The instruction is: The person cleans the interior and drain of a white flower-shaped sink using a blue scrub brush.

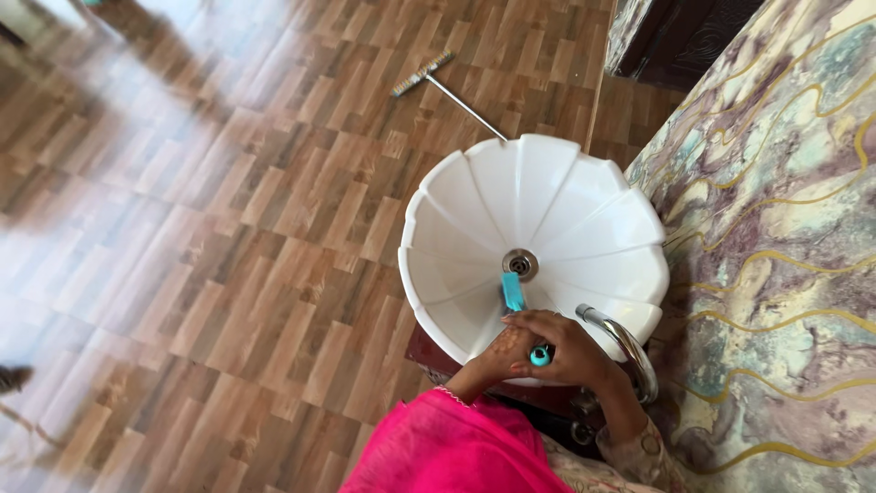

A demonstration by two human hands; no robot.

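Both hands (547, 351) clasped together on teal brush handle (538, 354); which hand lies on top cannot be told. Brush head (512, 292) low in white fluted basin (456, 210), just beside drain (520, 264). Basin looks clean; no water or foam visible. Chrome faucet (630, 351) alongside.

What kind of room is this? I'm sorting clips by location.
Probably a home washing area: a white scalloped basin with a chrome tap, wood-pattern floor tiles and a marbled wall.
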